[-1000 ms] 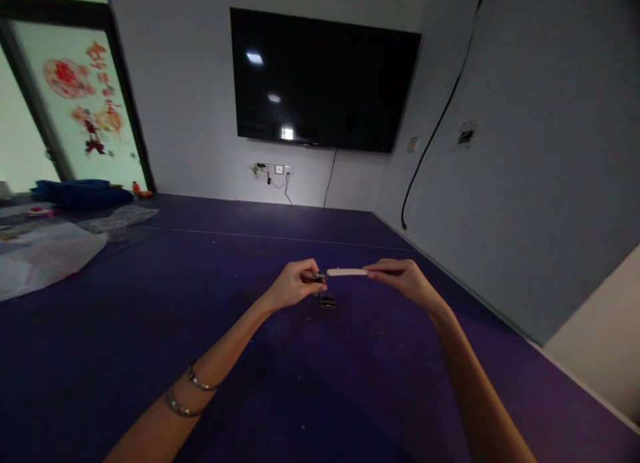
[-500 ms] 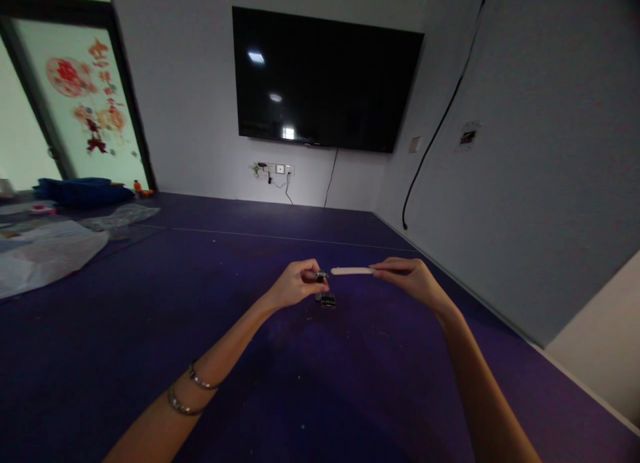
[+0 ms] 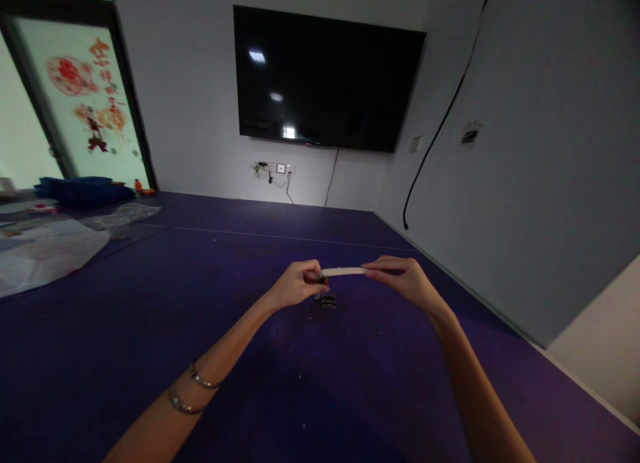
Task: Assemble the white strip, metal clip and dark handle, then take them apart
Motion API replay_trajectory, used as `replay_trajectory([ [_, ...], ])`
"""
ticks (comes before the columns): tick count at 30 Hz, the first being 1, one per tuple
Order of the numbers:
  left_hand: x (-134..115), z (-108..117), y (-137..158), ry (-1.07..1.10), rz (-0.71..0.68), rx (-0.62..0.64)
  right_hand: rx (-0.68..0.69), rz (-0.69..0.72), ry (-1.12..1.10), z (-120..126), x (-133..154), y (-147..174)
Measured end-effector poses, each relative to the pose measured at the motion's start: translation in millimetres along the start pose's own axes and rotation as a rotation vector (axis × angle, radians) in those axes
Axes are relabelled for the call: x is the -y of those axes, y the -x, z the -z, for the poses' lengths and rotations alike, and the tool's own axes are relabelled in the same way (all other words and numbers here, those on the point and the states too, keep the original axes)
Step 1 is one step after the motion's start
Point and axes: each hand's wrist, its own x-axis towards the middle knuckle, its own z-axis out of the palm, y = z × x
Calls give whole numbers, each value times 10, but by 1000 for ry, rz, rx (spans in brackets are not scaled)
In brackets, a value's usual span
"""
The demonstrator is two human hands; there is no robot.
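Observation:
My left hand [image 3: 299, 283] is closed in a pinch on a small dark and metallic piece [image 3: 323, 280], mostly hidden by the fingers. Between the fingertips of my right hand [image 3: 404, 277] is one end of a slim whitish stick [image 3: 344, 271], held nearly level. Its other end reaches the piece at my left fingertips; whether the two touch I cannot tell. Just below the left fingers shows a small black part with lighter details [image 3: 329, 301], too small to name. Whether it is joined to the held piece is unclear.
Purple matting [image 3: 210, 329] covers the floor. Clear plastic sheeting [image 3: 55, 253] and a dark blue bundle [image 3: 85, 191] lie at the left. A black cable [image 3: 440, 126] hangs along the right wall, and a large television [image 3: 325, 79] is mounted ahead above wall sockets [image 3: 280, 169].
My right hand has moved slightly left with the stick, closing the gap between the stick's end and the piece in my left hand. My left hand has stayed nearly still.

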Motion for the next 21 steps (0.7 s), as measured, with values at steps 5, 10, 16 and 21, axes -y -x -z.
replay_trajectory([
  [5,-51,-41,21,-54,-12,16,60,3,-2,-28,0,0],
  [10,-21,-33,17,-7,8,22,6,-53,20,81,-74,25],
  [16,-7,-53,29,-19,-25,48,55,-9,-12,-37,23,-9],
  [21,4,-11,22,8,-3,22,9,-61,5,59,-76,18],
])
